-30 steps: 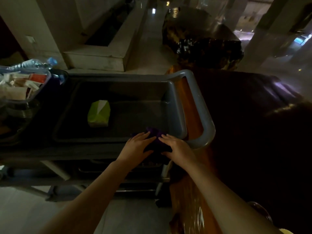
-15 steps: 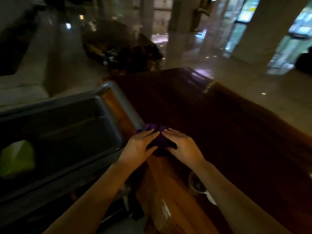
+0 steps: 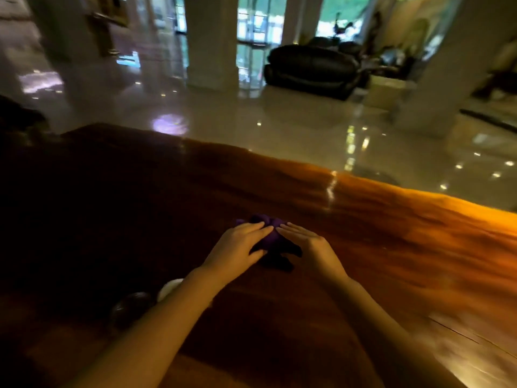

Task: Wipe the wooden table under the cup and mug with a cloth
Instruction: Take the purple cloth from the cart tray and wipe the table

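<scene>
Head view: at frame centre, left hand [image 3: 237,246] and right hand [image 3: 306,245], fingers extended flat, press a crumpled purple cloth [image 3: 265,233] onto the wooden table [image 3: 391,261]. Lower left, beside the left forearm, a dark cup [image 3: 130,308] and white mug [image 3: 169,287].

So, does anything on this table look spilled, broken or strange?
No spill shows. A thin dark crack crosses the wooden table at its near right. Both hands press the purple cloth.

A cloth [image 3: 267,236] is lying on the table [image 3: 391,247], with the left hand [image 3: 237,249] and right hand [image 3: 309,246] resting on it side by side. A cup [image 3: 130,306] is standing left of the left forearm, nearer the person. A sofa [image 3: 310,70] is sitting beyond the table.
</scene>
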